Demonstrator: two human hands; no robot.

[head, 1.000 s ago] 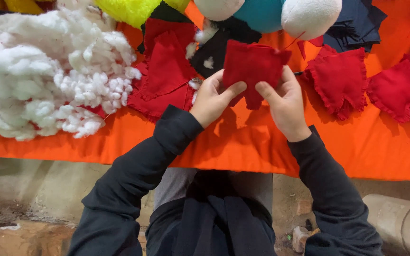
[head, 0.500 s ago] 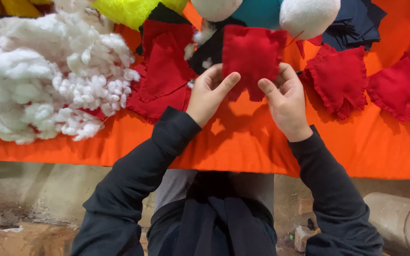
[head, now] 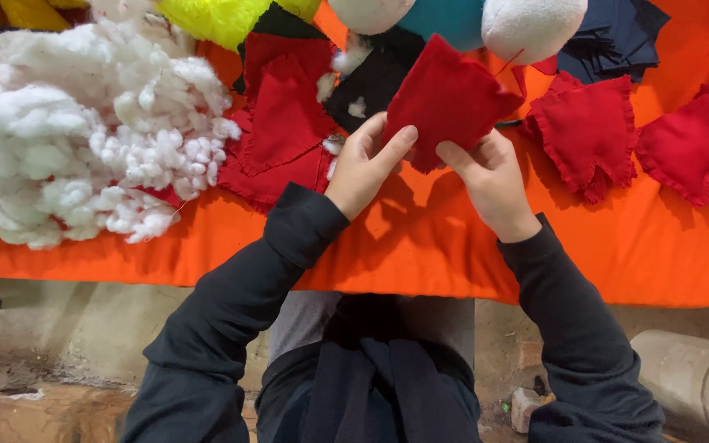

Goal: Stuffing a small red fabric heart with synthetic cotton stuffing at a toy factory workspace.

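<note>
**Red felt pouch pinched between both hands**

Red fabric, a small stitched pouch, is held up above the orange-covered worktop, toward its middle and well in from the near edge. The left hand grips the pouch's lower left side, thumb laid across the cloth; the right hand pinches its lower right corner (fingertips hidden behind the fabric). The pouch rises away from the hands, its long axis tilted up toward the far edge. Both hands are equally close.

Beyond, flat red pieces lie to the left, frilled red pouches to the right, and white stuffing is heaped at the left end.
</note>
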